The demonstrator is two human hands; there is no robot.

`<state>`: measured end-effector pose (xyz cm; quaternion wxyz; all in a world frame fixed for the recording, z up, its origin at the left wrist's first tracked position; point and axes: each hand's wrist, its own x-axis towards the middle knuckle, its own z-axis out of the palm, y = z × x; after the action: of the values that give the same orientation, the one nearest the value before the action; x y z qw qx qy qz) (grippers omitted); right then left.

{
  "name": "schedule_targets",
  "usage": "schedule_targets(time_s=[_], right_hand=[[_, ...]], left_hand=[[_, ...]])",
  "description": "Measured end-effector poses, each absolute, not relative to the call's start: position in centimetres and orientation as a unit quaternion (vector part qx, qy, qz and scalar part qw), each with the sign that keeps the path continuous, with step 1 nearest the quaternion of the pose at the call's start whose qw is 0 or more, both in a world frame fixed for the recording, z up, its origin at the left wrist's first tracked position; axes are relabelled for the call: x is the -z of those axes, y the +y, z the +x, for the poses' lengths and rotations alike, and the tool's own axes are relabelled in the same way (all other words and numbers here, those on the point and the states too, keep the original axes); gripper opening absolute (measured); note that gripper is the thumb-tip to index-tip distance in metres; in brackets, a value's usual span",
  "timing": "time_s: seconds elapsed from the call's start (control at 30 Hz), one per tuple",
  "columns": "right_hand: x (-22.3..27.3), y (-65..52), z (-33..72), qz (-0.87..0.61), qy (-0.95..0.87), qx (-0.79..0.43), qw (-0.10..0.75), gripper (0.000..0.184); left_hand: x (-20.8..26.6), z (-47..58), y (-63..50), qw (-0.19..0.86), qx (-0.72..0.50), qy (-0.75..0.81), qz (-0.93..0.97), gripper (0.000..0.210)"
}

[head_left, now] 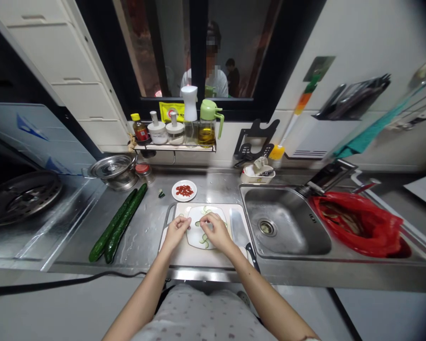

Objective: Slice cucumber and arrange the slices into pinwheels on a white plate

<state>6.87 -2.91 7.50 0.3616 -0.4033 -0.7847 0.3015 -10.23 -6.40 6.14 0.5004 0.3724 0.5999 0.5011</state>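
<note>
A white plate (195, 239) with curved cucumber slices (203, 242) set around it lies on the cutting board (184, 259). Over the plate's left edge is my left hand (177, 232), its thumb and forefinger pinched together; anything between them is too small to make out. My right hand (216, 232) reaches over the plate's right half, fingers curled into a pinch. A small green piece (198, 223) shows beside its fingertips; whether they touch it is unclear. The right hand and forearm hide part of the plate. A broad-bladed knife (238, 225) rests along the board's right side.
Two whole cucumbers (119, 225) lie on the left of the steel counter. Behind the board stands a small dish (175, 195) of chopped red pieces. The sink (287, 232) is at the right, beside a red plastic bag (379, 232). Condiments line a shelf (177, 148).
</note>
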Motion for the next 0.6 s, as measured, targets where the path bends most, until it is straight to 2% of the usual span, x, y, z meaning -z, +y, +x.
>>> schedule_targets(time_s=[0.17, 0.43, 0.6], right_hand=[[-7.7, -3.3, 7.3, -0.368, -0.813, -0.236, 0.384, 0.018], [-8.2, -2.8, 7.7, -0.319, -0.872, -0.150, 0.341, 0.019], [-8.1, -2.7, 7.7, -0.306, -0.892, -0.115, 0.314, 0.019]], left_hand=[[-6.5, -9.8, -6.9, 0.618, -0.391, 0.591, 0.342, 0.059], [-6.8, -9.8, -6.2, 0.656, -0.452, 0.534, 0.285, 0.040], [-7.5, -10.3, -6.1, 0.645, -0.465, 0.543, 0.272, 0.040]])
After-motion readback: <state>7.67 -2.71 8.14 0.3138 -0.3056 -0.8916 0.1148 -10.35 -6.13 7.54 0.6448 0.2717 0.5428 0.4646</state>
